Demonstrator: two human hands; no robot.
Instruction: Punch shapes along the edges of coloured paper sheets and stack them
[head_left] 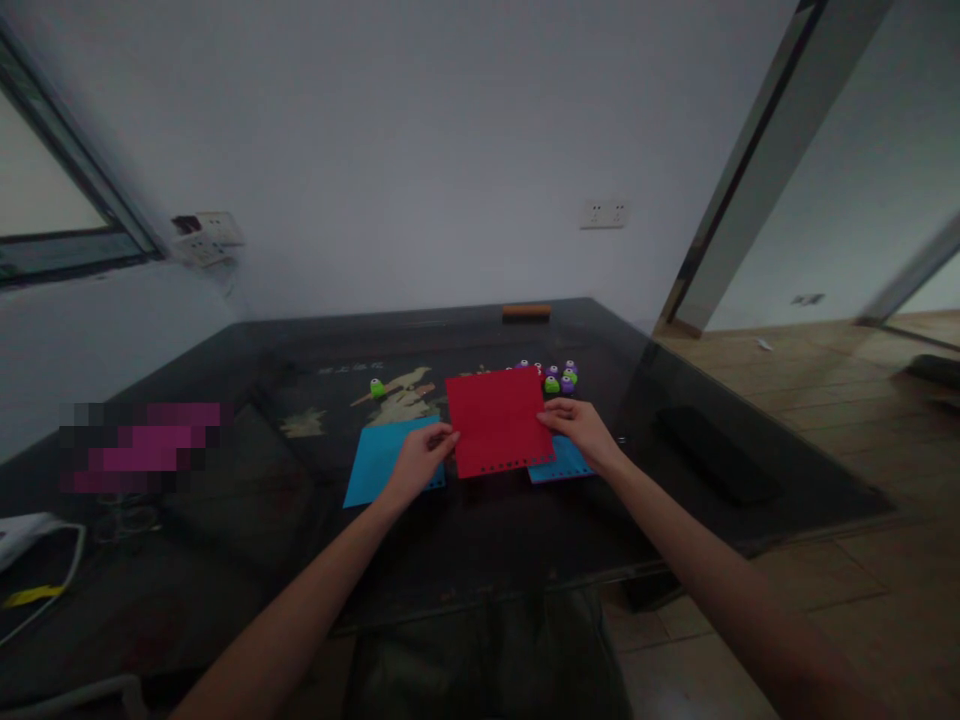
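A red sheet of paper (499,420) with a row of punched holes along its lower edge is held up above the dark table. My left hand (421,455) pinches its left edge, and my right hand (581,428) grips the right edge. Under my left hand lies a blue sheet of paper (382,455). Another blue sheet (561,462) lies below my right hand, partly hidden by the hand and the red sheet. Behind the red sheet is a cluster of small green and purple toys with eye-like tops (553,384); some are hidden. One green toy (376,388) stands apart on the left.
The black table (480,560) has a bird design on its top. A brown bar-shaped object (526,312) lies at the back edge. A dark flat object (712,455) rests on the right side. At far left are a blurred-out pink item (146,445) and a white cable (71,570).
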